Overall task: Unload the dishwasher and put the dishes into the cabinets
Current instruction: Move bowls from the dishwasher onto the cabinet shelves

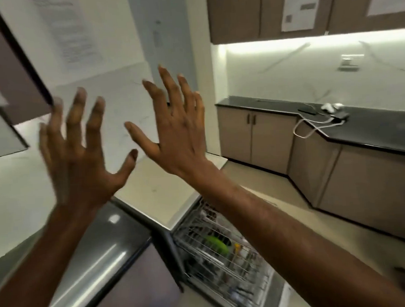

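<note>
Both of my hands are raised in front of me with fingers spread, holding nothing. My left hand (79,155) is near the lower corner of an open upper cabinet door (12,76) at the left, its fingertips close to the door's edge. My right hand (177,131) is beside it, in front of the white wall. Below, the dishwasher rack (225,257) is pulled out, holding a green dish (216,243), a small yellow item (237,246) and several blurred pieces.
A grey countertop (101,257) runs below my left arm. Across the floor, a black counter (359,126) over beige lower cabinets carries a phone, a white cable and small devices. Brown upper cabinets (236,13) with paper notices hang at the top right.
</note>
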`<control>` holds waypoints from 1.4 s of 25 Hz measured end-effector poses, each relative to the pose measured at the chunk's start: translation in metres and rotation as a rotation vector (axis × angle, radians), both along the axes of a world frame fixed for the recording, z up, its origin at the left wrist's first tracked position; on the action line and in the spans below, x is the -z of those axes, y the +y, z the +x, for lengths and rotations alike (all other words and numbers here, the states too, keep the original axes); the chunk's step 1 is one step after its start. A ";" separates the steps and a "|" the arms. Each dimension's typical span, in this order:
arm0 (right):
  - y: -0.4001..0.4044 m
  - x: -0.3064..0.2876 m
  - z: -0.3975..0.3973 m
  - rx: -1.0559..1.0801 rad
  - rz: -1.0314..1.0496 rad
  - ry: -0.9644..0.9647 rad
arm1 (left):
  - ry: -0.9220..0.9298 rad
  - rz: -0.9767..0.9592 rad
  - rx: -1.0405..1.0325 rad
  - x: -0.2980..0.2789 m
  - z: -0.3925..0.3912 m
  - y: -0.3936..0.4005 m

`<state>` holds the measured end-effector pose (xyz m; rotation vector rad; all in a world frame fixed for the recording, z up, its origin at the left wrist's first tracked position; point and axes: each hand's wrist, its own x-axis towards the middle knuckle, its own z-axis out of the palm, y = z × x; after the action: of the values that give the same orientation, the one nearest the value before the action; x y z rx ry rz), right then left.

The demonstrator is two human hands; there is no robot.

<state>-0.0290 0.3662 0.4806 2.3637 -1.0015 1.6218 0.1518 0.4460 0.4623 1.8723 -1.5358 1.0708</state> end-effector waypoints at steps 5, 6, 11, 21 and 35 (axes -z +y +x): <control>-0.082 0.112 -0.124 0.268 0.220 0.186 | 0.037 0.258 0.296 0.085 -0.104 -0.097; -0.096 0.133 -0.143 0.316 0.275 0.223 | 0.066 0.315 0.309 0.103 -0.110 -0.121; -0.167 0.239 -0.186 0.442 0.534 0.283 | 0.194 0.537 0.461 0.212 -0.140 -0.242; -0.363 0.514 -0.116 0.495 1.335 0.209 | 0.735 0.976 0.410 0.501 -0.089 -0.468; -0.480 0.759 -0.072 0.723 1.669 0.002 | 1.042 1.111 0.029 0.738 -0.122 -0.610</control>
<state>-0.1008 -0.1142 -0.2781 1.7198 -3.4702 0.3005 0.0296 -0.1636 -0.2755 2.3525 -1.4697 -0.9633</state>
